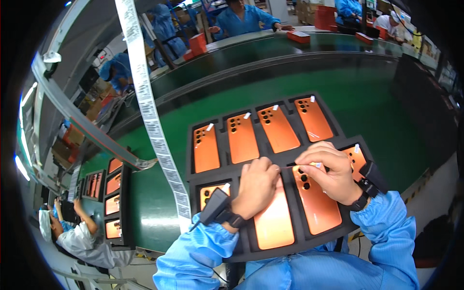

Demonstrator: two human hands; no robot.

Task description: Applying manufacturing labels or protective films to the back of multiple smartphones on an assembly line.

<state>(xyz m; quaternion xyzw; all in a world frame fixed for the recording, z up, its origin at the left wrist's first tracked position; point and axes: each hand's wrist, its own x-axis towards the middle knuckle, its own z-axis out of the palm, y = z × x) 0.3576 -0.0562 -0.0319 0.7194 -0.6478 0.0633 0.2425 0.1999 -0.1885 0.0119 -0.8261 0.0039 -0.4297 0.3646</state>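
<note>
Fingertip work, seemingly, at phone's (316, 208) 12 o'clock end: right hand's (332, 170) grip pinched narrow, left hand's (258, 187) cannot tell; next move likely wants light, steady fingers.

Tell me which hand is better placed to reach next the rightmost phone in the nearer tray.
Probably the right hand: it partly covers that phone; the left hand is over another phone farther left.
</note>
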